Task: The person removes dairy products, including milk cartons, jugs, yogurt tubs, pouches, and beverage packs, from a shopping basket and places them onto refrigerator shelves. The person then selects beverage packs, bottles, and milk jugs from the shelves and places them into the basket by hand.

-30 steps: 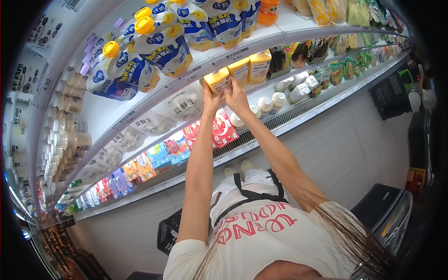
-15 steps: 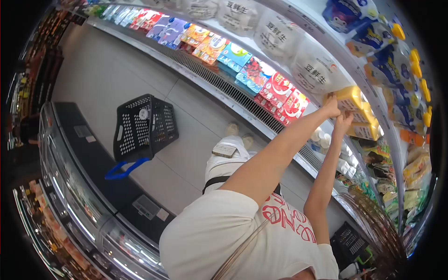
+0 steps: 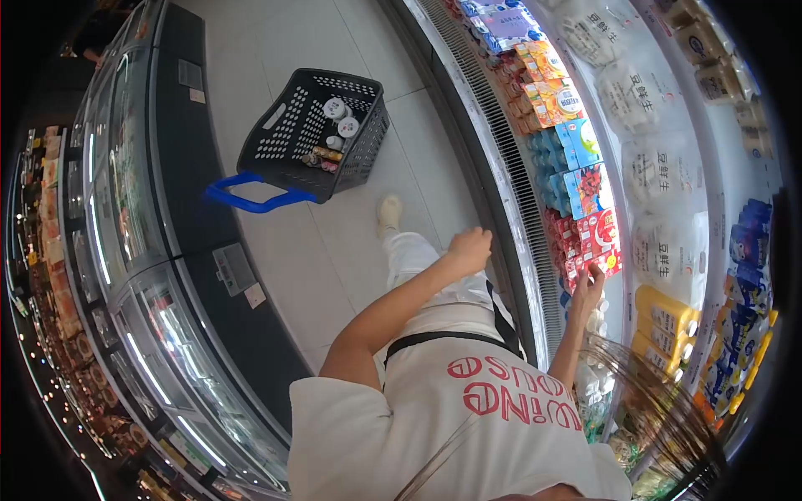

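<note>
The right hand (image 3: 589, 288) is hovering half-open, apparently empty, beside red-and-white cardboard cartons (image 3: 596, 234), still shelved at its 12 o'clock, their row pointing from 11 to 5. The left hand (image 3: 469, 250) is curling, contents hidden; at its 10 o'clock, a black perforated plastic basket (image 3: 361, 172) is already carrying white round-topped containers (image 3: 347, 127).

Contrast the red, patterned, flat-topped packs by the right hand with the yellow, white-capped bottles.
The red, patterned, flat-topped packs carry bold prints; the yellow, white-capped bottles are mostly plain yellow. The red packs sit on the lower level, the yellow bottles one level up. The right hand is at the red packs, contact unclear; neither hand is at the yellow bottles. Both are grouped several together.
</note>
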`<state>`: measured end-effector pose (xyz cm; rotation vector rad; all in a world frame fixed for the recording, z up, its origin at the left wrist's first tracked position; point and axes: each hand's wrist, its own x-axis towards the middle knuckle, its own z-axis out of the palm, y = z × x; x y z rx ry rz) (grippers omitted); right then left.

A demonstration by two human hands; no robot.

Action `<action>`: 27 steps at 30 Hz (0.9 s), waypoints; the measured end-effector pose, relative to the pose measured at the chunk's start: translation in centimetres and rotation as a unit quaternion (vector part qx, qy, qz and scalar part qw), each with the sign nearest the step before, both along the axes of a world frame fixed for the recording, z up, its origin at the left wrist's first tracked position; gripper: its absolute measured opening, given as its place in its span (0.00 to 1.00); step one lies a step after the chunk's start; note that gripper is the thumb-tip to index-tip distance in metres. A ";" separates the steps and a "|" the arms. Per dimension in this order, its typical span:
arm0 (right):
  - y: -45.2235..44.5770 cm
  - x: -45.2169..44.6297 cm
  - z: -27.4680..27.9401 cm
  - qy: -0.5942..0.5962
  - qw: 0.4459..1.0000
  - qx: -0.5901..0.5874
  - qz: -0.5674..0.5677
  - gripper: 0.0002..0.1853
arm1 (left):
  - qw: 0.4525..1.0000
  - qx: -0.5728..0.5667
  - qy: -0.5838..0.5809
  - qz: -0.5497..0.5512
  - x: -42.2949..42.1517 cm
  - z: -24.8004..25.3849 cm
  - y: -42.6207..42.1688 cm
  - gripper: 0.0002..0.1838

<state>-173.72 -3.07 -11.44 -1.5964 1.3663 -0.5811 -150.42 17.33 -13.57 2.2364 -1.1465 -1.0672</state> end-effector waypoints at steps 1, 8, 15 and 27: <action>2.3 3.7 -0.2 0.039 0.993 -0.028 0.104 0.15 | 0.975 0.062 -0.211 0.027 2.7 -1.1 3.7 0.14; 21.0 28.0 -2.3 0.033 0.832 0.034 0.552 0.11 | 0.873 0.235 -0.096 0.416 24.8 -7.9 19.3 0.22; 32.9 42.1 -9.9 0.071 0.745 0.017 0.663 0.19 | 0.954 0.216 0.098 0.184 32.5 -16.6 24.9 0.47; 38.1 46.8 -25.2 0.145 0.861 0.031 0.486 0.06 | 0.902 0.278 -0.241 0.224 32.3 4.9 36.1 0.18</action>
